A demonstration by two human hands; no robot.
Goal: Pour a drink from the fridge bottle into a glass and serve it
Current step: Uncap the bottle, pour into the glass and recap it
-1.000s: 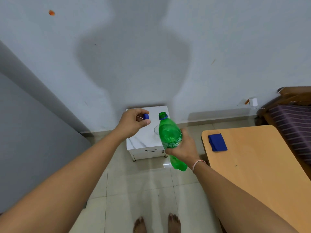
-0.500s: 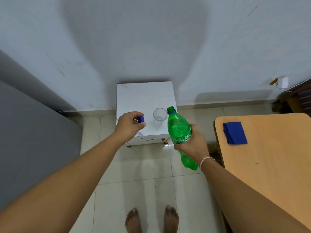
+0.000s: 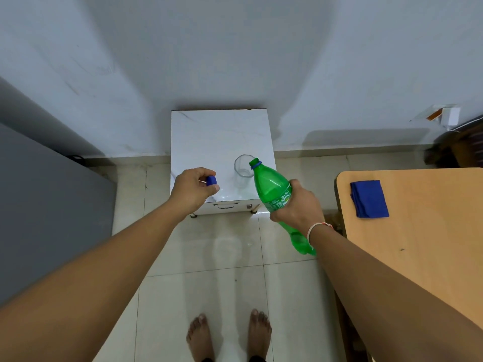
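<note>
You have a white cabinet (image 3: 209, 131) against the wall, with a clear glass (image 3: 243, 170) standing on its right front part. To your right, a wooden table (image 3: 428, 231) carries a folded blue cloth (image 3: 369, 199).

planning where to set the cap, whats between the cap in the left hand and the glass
Nothing: in the head view only bare white cabinet top shows between the blue cap in the left hand and the glass.

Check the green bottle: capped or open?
Open. The green bottle has a bare neck, and the blue cap is pinched in the left hand.
</note>
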